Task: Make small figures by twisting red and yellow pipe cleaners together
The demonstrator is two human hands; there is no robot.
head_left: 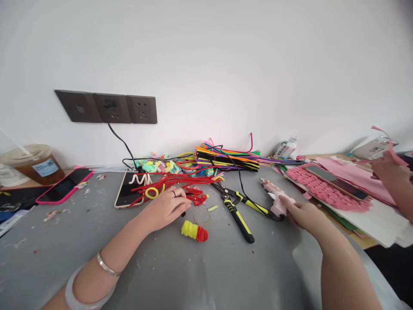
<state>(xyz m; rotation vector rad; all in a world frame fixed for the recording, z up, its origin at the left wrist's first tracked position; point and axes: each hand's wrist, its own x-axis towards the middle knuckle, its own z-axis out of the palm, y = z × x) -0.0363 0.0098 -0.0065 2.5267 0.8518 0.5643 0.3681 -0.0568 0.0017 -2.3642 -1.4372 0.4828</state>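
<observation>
My left hand [167,209] lies low over the table beside a bundle of red pipe cleaners [174,181], its thumb apart from the loosely bent fingers. A small dark thing shows by its thumb; what it is I cannot tell. Just below that hand is a yellow and red wound pipe-cleaner roll [194,231]. My right hand [298,213] is closed around the rear of a pink glue gun [274,192], whose nozzle points away to the left. Between the hands lie pliers [237,215] with black and yellow handles. A yellow pipe-cleaner ring [151,192] sits near my left wrist.
A black cable [121,140] runs from the wall socket [111,107]. Behind are multicoloured pipe cleaners [226,158]. Phones [66,186] and a drink cup [38,165] stand left. At right, another person's hand [389,168] holds a pink strip above pink sheets [351,174].
</observation>
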